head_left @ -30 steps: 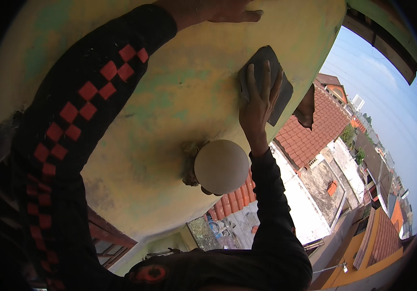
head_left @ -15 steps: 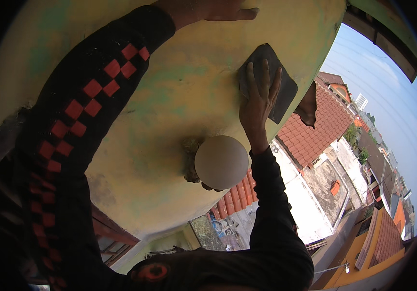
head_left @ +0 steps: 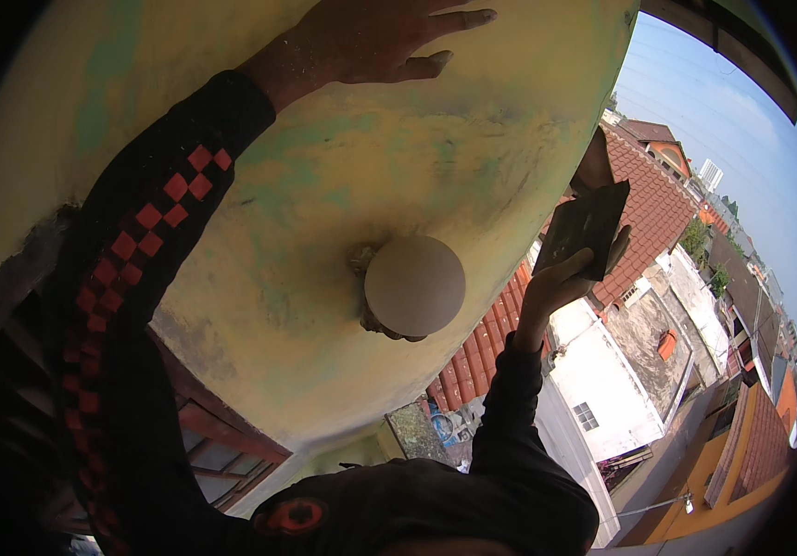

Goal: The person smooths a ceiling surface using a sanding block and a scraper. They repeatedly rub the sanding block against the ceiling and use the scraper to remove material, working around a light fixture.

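Note:
My left hand (head_left: pixel 371 37) lies flat and open against a worn yellow-green ceiling (head_left: pixel 324 167), fingers spread, at the top of the view. My right hand (head_left: pixel 561 283) grips a dark rectangular sanding sheet (head_left: pixel 588 227), held off the ceiling, past its edge and over the rooftops below. Both arms wear black sleeves; the left one has a red checker stripe (head_left: pixel 148 222).
A round white lamp globe (head_left: pixel 414 284) hangs from the ceiling between my arms. Red tiled roofs (head_left: pixel 649 213), white buildings (head_left: pixel 602 371) and a street lie far below at right. A window frame (head_left: pixel 222 445) sits at lower left.
My right hand has pulled the sanding sheet away from the ceiling, down and to the right. The left hand stays pressed on the ceiling; the view has shifted.

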The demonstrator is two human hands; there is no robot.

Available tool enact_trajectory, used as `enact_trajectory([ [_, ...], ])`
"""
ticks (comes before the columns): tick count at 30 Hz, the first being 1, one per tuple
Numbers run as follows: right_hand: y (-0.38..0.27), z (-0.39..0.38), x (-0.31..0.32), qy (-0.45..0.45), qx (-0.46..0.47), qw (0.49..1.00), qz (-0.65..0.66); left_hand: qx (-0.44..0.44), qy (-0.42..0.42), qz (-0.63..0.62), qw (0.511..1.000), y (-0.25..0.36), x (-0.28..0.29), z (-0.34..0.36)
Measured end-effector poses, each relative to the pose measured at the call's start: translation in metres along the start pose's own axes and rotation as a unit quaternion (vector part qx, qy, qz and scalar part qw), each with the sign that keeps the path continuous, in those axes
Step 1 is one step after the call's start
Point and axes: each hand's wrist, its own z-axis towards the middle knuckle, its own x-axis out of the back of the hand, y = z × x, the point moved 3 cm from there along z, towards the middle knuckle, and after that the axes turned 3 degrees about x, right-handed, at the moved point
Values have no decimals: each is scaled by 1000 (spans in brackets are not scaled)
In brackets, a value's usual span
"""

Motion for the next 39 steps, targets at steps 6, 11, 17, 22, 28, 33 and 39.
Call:
enact_trajectory([
  [6,26,-93,84,-58,-181,975,-112,-27,-65,6,997,29,-7,-28],
  [11,84,-214,105,-6,-383,916,119,-39,-145,19,988,48,10,-34],
  [17,69,-212,102,-78,-458,872,155,165,6,-127,978,64,109,-95],
  [22,85,-217,111,-94,-418,894,132,676,225,-308,631,184,137,-299],
  [28,62,-230,116,-108,-510,838,163,716,-166,-294,611,395,116,-440],
  [33,59,-274,109,-100,-614,767,156,772,-178,-469,390,413,97,-449],
  [39,35,-315,119,-284,-719,620,133,688,-244,-478,489,360,60,-392],
])
